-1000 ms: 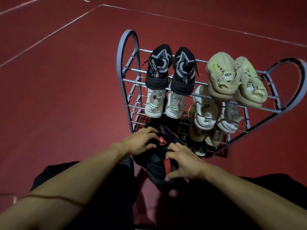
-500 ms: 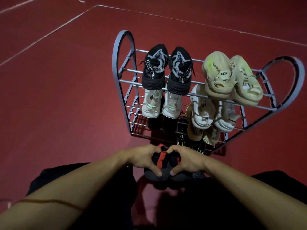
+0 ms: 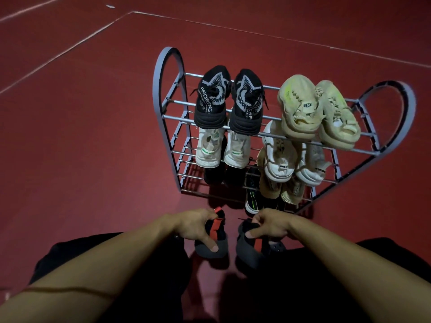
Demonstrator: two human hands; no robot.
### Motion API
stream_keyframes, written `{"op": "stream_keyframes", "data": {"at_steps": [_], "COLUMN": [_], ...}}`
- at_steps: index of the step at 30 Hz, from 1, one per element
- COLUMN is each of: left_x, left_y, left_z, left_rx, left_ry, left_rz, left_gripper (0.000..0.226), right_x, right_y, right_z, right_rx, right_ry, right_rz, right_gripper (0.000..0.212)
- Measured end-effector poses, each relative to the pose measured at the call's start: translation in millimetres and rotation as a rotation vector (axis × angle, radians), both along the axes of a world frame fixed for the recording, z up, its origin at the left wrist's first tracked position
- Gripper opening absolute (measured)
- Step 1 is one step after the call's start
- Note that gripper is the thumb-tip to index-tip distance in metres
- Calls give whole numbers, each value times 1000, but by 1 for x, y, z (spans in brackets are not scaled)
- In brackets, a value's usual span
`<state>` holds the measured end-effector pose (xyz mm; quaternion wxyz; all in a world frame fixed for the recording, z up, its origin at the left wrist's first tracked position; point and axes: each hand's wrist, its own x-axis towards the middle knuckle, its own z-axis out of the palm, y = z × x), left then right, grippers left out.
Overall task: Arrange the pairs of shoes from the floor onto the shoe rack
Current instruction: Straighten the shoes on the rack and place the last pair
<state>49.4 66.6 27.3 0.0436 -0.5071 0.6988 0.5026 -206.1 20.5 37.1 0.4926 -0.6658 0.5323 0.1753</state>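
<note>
The shoe rack stands on the red floor, with wide bare floor to its left and behind it. Its two rounded ends rise at the sides, and thin bars run between them. On the top bars sit a black pair on the left and a pale yellow pair on the right. Below them are a white pair and another white pair. Lower down are dark shoes and tan shoes, hard to see. In front of the rack, near the person's legs, two black and red shoes sit side by side with a small gap between them. The left hand grips the left shoe, fingers curled over its top and thumb on its side. The right hand grips the right shoe the same way. Both shoes are just short of the rack's lowest front bar.
</note>
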Motion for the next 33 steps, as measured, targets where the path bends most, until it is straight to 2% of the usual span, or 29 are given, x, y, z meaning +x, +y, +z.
{"op": "stream_keyframes", "data": {"at_steps": [4,6,8,11,14,16,17,19,21,23,25,29,32,33], "left_x": [5,5,3,-2,-6,-4,0,4,9,10,8,2,-1,1], "left_y": [-1,-3,-3,-3,3,6,7,8,5,0,-5,-13,-25,-28], "left_z": [-6,-9,-10,-14,-15,-21,-33,-45,-64,-75,-79,-111,-141,-156], "left_rx": [26,11,-32,-164,-193,-102,-11,150,178,270,287,272,169,127], "left_ry": [-17,-37,-122,-323,-351,-347,-292,-15,117,249,303,311,306,243], "left_rz": [36,48,24,-53,63,211,330,707,998,1188,1274,1289,1220,1128], "left_gripper": [51,57,64,75,72,68,57,36,33,32,32,30,39,42], "right_x": [0,3,7,13,16,16,16,17,18,19,20,22,19,19], "right_y": [3,5,7,8,9,10,10,9,9,7,3,-9,-16,-18], "right_z": [3,2,0,-4,-6,-12,-16,-29,-38,-53,-69,-100,-128,-135], "right_rx": [-1,3,-39,-100,-166,-217,-242,-278,-310,-322,-321,-340,-416,-461], "right_ry": [-66,-138,-172,-211,-197,-183,-178,-166,-167,-164,-174,-146,-223,-223], "right_rz": [3,-7,11,8,-1,-35,-58,-114,-154,-162,-151,9,51,51], "right_gripper": [29,39,52,52,46,41,38,38,42,45,41,35,28,28]}}
